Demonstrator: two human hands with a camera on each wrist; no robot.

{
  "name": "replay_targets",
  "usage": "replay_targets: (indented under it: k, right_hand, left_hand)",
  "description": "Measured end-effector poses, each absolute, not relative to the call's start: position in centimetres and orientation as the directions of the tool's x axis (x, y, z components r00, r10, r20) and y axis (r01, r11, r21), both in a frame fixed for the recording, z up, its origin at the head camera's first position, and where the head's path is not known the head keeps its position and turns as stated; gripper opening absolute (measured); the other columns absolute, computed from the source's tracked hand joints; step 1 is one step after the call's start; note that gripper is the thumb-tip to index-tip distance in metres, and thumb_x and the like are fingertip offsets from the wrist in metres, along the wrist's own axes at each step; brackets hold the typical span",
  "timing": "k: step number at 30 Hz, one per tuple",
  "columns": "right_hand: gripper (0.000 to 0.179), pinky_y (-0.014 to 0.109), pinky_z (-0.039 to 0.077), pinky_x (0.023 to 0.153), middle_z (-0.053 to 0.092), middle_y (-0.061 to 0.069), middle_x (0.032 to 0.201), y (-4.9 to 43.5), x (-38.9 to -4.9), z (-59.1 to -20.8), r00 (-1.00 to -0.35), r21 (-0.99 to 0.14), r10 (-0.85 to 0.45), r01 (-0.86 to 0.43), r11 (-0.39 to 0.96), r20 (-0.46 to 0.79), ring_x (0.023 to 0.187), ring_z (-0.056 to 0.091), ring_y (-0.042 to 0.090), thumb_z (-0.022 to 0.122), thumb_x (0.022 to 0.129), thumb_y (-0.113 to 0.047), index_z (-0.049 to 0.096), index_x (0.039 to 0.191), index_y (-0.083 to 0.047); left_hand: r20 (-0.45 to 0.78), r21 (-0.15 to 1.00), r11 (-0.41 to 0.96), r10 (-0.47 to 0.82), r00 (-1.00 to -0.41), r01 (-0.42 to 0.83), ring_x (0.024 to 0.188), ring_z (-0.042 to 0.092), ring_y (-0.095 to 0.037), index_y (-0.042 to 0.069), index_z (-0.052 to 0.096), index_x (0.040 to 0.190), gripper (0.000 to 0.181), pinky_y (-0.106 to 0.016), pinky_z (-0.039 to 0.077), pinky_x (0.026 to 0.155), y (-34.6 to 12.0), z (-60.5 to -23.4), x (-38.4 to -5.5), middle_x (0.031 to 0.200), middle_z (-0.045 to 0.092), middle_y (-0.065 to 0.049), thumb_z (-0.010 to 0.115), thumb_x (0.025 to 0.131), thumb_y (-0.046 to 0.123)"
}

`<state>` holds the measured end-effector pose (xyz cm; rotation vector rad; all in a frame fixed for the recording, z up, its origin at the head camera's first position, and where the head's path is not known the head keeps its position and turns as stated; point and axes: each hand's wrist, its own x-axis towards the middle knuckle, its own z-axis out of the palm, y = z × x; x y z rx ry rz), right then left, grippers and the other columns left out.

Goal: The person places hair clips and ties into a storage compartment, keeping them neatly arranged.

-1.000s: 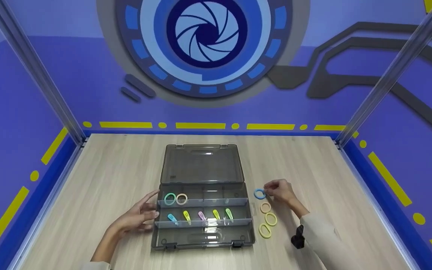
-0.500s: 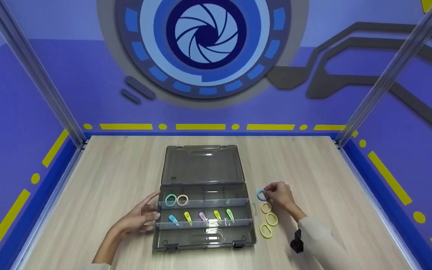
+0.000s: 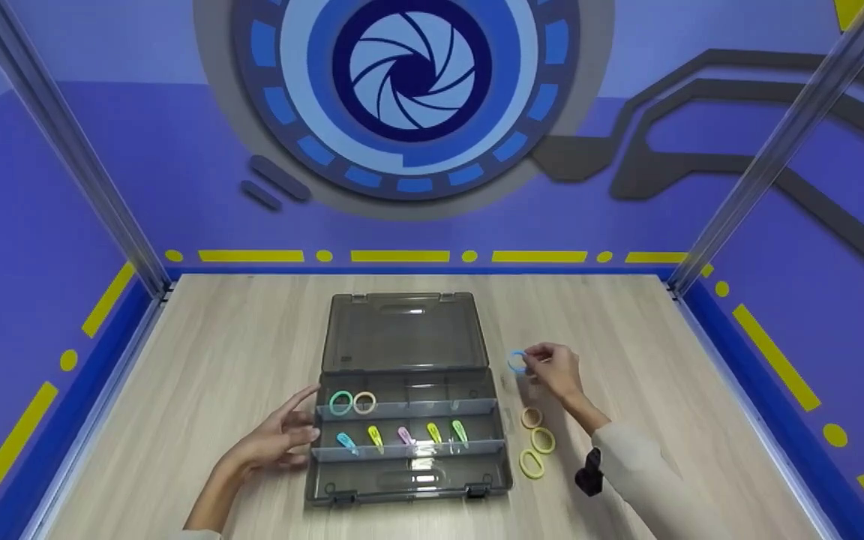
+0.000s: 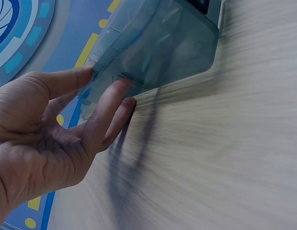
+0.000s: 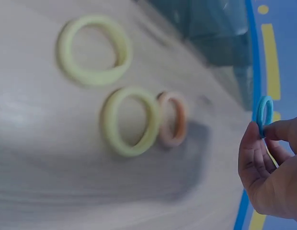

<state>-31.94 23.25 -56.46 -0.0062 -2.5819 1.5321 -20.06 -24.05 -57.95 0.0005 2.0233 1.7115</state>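
Note:
My right hand pinches a blue hair tie between thumb and fingers, raised over the table to the right of the box. My left hand has its fingers spread, fingertips at the left wall of a grey see-through divided box, whose lid lies back. In the box's far row are a green hair tie and a peach hair tie. Its middle row holds several snap hair clips, among them a blue clip and a pink clip.
Right of the box, a peach hair tie and two yellow ones lie on the wooden table; the nearer yellow hair tie is apart from the others. Blue printed panels and metal posts border the table.
The right hand took hold of the blue hair tie, drew it slightly right, then moved it up and away from the other hair ties. The left hand has stayed at the box.

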Motion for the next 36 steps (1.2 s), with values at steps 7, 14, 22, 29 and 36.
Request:
replay_targets:
  k: [7,14,22,29,36]
  right_hand:
    - [0.007,0.027,0.06,0.054,0.073,0.026,0.084,20.2,-31.1,-54.5,-0.993,-0.91,0.032,-0.092,0.404,0.115,0.064,0.071,0.021,0.07,0.091,0.004,0.073,0.095,0.008]
    - [0.005,0.028,0.06,0.056,0.073,0.021,0.082,17.2,-30.1,-53.8,-0.994,-0.919,-0.039,-0.106,0.38,0.099,0.066,0.071,0.025,0.07,0.089,0.004,0.073,0.092,0.006]
    - [0.007,0.03,0.06,0.057,0.071,0.015,0.082,14.6,-30.0,-54.1,-0.988,-0.918,-0.102,-0.146,0.368,0.116,0.063,0.061,0.009,0.071,0.088,0.003,0.072,0.093,0.008]
    - [0.008,0.016,0.051,0.051,0.072,0.022,0.08,12.9,-29.9,-54.8,-0.965,-0.916,-0.209,-0.22,0.336,0.156,0.058,0.06,0.007,0.072,0.088,0.004,0.072,0.092,0.01]
    - [0.014,0.023,0.057,0.054,0.07,0.034,0.084,11.6,-30.0,-54.9,-0.953,-0.946,-0.281,-0.192,0.261,0.116,0.062,0.063,0.01,0.072,0.088,0.006,0.07,0.097,0.017]
  left_hand:
    - [-0.395,0.914,0.212,0.274,-0.877,-0.346,0.108,0.059,-0.025,0.02,0.014,0.165,0.089,-0.035,0.062,0.078,-24.1,-57.8,-20.1,0.151,0.03,-0.035,0.071,0.097,0.022]
    - [-0.408,0.908,0.213,0.26,-0.875,-0.361,0.111,0.058,-0.025,0.021,0.014,0.165,0.09,-0.036,0.062,0.08,-24.1,-57.8,-19.9,0.151,0.031,-0.034,0.072,0.096,0.024]
    - [-0.405,0.91,0.209,0.266,-0.875,-0.358,0.116,0.055,-0.028,0.021,0.014,0.165,0.089,-0.038,0.062,0.082,-24.0,-57.8,-20.1,0.152,0.03,-0.034,0.071,0.097,0.024]
    - [-0.389,0.917,0.205,0.278,-0.878,-0.341,0.115,0.058,-0.028,0.019,0.014,0.165,0.089,-0.038,0.062,0.081,-23.7,-58.2,-20.1,0.15,0.032,-0.033,0.071,0.097,0.026]
    - [-0.389,0.917,0.207,0.276,-0.879,-0.34,0.11,0.059,-0.025,0.019,0.014,0.165,0.09,-0.037,0.061,0.08,-24.0,-57.9,-20.3,0.149,0.033,-0.033,0.072,0.097,0.025]
